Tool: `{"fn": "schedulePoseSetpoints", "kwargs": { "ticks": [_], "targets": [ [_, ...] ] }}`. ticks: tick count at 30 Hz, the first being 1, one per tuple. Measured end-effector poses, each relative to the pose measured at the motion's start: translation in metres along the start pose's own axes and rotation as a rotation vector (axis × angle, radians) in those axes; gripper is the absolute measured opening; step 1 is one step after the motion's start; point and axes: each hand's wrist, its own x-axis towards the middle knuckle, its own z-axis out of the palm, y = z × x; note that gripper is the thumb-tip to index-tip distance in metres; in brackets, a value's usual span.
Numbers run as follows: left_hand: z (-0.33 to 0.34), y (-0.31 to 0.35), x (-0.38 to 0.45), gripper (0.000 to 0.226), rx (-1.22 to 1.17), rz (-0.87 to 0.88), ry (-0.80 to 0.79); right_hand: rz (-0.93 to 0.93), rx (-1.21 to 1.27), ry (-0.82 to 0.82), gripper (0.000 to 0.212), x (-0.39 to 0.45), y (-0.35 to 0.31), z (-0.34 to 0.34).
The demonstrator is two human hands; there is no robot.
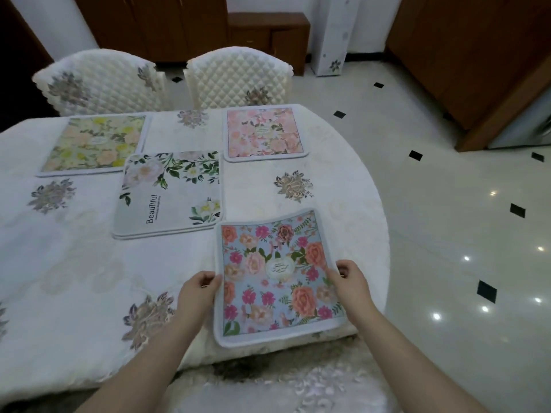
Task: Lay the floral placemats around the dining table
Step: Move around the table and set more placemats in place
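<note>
Both hands, left (199, 289) and right (351, 280), grip the blue floral placemat (277, 278) at the table's (89, 278) near edge.

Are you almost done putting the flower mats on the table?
About halfway. Two look placed at the far side: the yellow mat and the pink mat, each before a chair. The blue mat is in hand now, the left hand and right hand each pinching a side at the near edge. A small stack in the middle still waits.
</note>
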Motion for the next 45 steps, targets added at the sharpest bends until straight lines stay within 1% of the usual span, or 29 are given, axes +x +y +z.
{"fn": "schedulePoseSetpoints", "kwargs": {
  "ticks": [6, 9, 12, 16, 18, 23, 25, 27, 29, 31, 33, 35, 37, 38, 40, 43, 45],
  "targets": [
    [0.023, 0.008, 0.002, 0.017, 0.013, -0.033, 0.112, 0.043, 0.03, -0.015, 0.018, 0.025, 0.016, -0.004],
    [0.03, 0.009, 0.005, 0.015, 0.05, -0.01, 0.13, 0.063, 0.027, -0.01, 0.019, 0.032, 0.025, -0.005],
    [0.033, 0.009, 0.008, 0.016, 0.14, 0.034, 0.141, 0.04, -0.062, 0.005, 0.018, 0.039, 0.03, -0.009],
    [0.036, 0.007, 0.011, 0.006, 0.206, 0.044, 0.175, 0.002, -0.2, 0.02, 0.019, 0.049, 0.033, -0.015],
    [0.037, 0.002, 0.013, 0.013, 0.215, 0.049, 0.202, -0.018, -0.236, 0.026, 0.016, 0.051, 0.032, -0.017],
    [0.041, -0.007, 0.018, 0.015, 0.2, 0.062, 0.199, -0.1, -0.333, 0.016, 0.014, 0.052, 0.031, -0.023],
    [0.043, -0.009, 0.019, 0.017, 0.212, 0.088, 0.199, -0.124, -0.38, 0.018, 0.019, 0.055, 0.034, -0.025],
    [0.045, -0.012, 0.02, 0.026, 0.246, 0.121, 0.228, -0.146, -0.454, 0.037, 0.026, 0.056, 0.034, -0.027],
    [0.05, -0.01, 0.019, 0.03, 0.283, 0.158, 0.278, -0.231, -0.538, 0.083, 0.028, 0.056, 0.028, -0.025],
    [0.059, -0.002, 0.015, 0.03, 0.344, 0.251, 0.306, -0.355, -0.546, 0.094, 0.028, 0.053, 0.014, -0.015],
    [0.07, 0.009, 0.015, 0.031, 0.408, 0.37, 0.268, -0.47, -0.52, 0.055, 0.03, 0.053, -0.004, 0.006],
    [0.084, 0.019, 0.023, 0.037, 0.43, 0.458, 0.185, -0.568, -0.512, 0.0, 0.035, 0.061, -0.018, 0.033],
    [0.097, 0.027, 0.037, 0.046, 0.522, 0.563, 0.114, -0.641, -0.582, -0.078, 0.045, 0.075, -0.027, 0.062],
    [0.102, 0.03, 0.045, 0.052, 0.592, 0.615, 0.082, -0.66, -0.627, -0.118, 0.05, 0.082, -0.031, 0.075],
    [0.107, 0.036, 0.059, 0.059, 0.699, 0.658, 0.027, -0.677, -0.694, -0.17, 0.057, 0.097, -0.037, 0.097],
    [0.109, 0.038, 0.079, 0.058, 0.838, 0.704, -0.001, -0.685, -0.818, -0.22, 0.068, 0.113, -0.035, 0.119],
    [0.11, 0.035, 0.09, 0.056, 0.906, 0.727, -0.024, -0.689, -0.894, -0.261, 0.069, 0.12, -0.028, 0.125]
  ]
}}
